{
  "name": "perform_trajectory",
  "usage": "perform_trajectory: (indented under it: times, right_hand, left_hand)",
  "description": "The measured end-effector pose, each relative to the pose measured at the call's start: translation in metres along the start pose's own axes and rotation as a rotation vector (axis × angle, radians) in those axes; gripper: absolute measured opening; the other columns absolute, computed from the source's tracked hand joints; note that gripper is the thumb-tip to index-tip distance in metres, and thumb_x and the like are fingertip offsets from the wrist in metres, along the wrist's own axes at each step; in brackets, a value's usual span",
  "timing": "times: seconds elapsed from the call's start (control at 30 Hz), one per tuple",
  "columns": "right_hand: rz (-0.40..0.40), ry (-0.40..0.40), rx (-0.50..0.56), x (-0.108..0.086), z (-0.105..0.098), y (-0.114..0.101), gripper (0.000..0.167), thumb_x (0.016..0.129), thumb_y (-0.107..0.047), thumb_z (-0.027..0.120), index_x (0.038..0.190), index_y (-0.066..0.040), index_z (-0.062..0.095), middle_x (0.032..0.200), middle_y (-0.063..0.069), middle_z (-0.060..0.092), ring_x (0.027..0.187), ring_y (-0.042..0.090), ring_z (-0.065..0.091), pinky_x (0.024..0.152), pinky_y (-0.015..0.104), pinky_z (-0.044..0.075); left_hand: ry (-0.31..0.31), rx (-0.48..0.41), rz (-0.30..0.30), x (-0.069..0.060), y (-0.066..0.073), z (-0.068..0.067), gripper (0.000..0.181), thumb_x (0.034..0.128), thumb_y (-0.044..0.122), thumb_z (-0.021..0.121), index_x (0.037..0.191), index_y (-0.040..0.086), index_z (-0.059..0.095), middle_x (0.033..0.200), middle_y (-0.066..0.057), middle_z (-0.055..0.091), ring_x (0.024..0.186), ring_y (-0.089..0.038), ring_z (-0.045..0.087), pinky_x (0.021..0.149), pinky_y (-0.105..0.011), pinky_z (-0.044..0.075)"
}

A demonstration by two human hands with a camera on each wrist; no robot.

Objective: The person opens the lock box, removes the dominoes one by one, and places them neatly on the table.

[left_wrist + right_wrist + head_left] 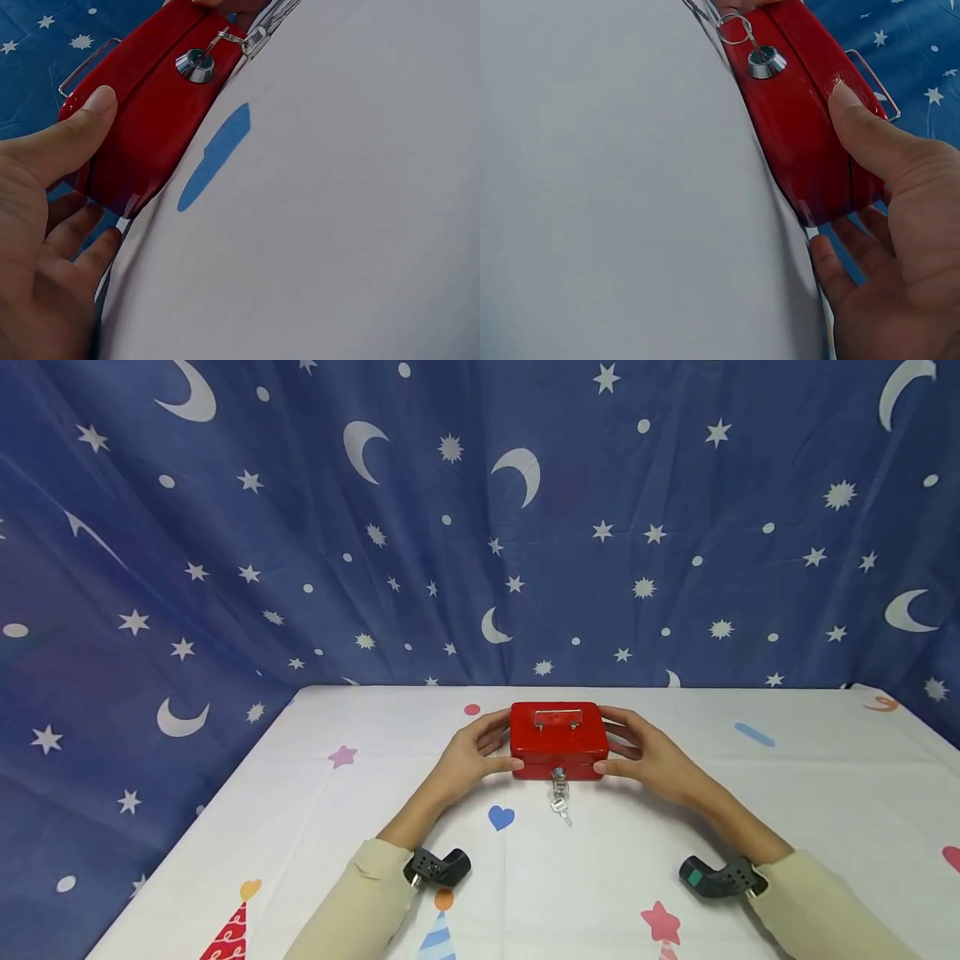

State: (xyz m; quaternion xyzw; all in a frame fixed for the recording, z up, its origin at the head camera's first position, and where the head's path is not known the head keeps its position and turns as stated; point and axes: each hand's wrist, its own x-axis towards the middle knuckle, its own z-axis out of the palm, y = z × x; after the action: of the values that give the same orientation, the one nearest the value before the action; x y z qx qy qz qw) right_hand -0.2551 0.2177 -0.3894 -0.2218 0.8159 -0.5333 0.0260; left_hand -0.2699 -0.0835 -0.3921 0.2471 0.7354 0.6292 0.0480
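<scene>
A red metal cash box (540, 741) stands on the white tablecloth with its silver wire handle (875, 84) on the lid. In its front is a round chrome lock (195, 67) with a key inserted; a ring and more keys (561, 803) hang from it onto the cloth. My left hand (471, 758) holds the box's left end, thumb on the front corner and fingers along the side. At the opposite end my right hand (651, 758) grips in the same way. The fingertips behind the box are partly hidden.
The white tablecloth (600, 877) carries printed shapes, among them a blue heart (501, 817) and a pink star (342, 756). Behind the table hangs a blue curtain (420, 560) with moons and stars. Black wrist cameras sit on both forearms.
</scene>
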Motion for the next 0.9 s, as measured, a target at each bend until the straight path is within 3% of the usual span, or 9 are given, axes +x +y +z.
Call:
perform_trajectory:
  times: [0.2, 0.57, 0.9]
  right_hand:
    - [-0.035, -0.016, 0.043, -0.001, -0.001, 0.000, 0.081, 0.083, -0.019, 0.076, 0.148, -0.010, 0.029, 0.150, 0.014, 0.031, 0.132, 0.039, 0.038, 0.093, 0.031, 0.047]
    - [-0.020, -0.025, 0.048, -0.004, 0.003, 0.000, 0.084, 0.083, -0.020, 0.075, 0.150, -0.007, 0.026, 0.152, 0.016, 0.029, 0.134, 0.038, 0.036, 0.094, 0.029, 0.045]
    - [-0.002, -0.029, 0.109, -0.005, 0.004, -0.001, 0.081, 0.084, -0.017, 0.074, 0.149, -0.003, 0.026, 0.151, 0.019, 0.028, 0.134, 0.041, 0.035, 0.093, 0.028, 0.047]
  left_hand:
    - [-0.014, -0.035, 0.008, -0.006, 0.022, 0.003, 0.074, 0.0784, -0.008, 0.072, 0.143, -0.007, 0.036, 0.144, -0.022, 0.041, 0.132, -0.036, 0.040, 0.106, -0.046, 0.033]
    - [-0.001, -0.006, 0.011, -0.012, 0.024, 0.005, 0.071, 0.0805, -0.006, 0.071, 0.143, -0.007, 0.036, 0.144, -0.022, 0.041, 0.131, -0.036, 0.041, 0.105, -0.047, 0.034]
    - [0.023, 0.089, -0.004, -0.014, 0.026, 0.007, 0.070, 0.0828, -0.001, 0.071, 0.144, -0.004, 0.037, 0.143, -0.020, 0.042, 0.129, -0.034, 0.044, 0.102, -0.045, 0.039]
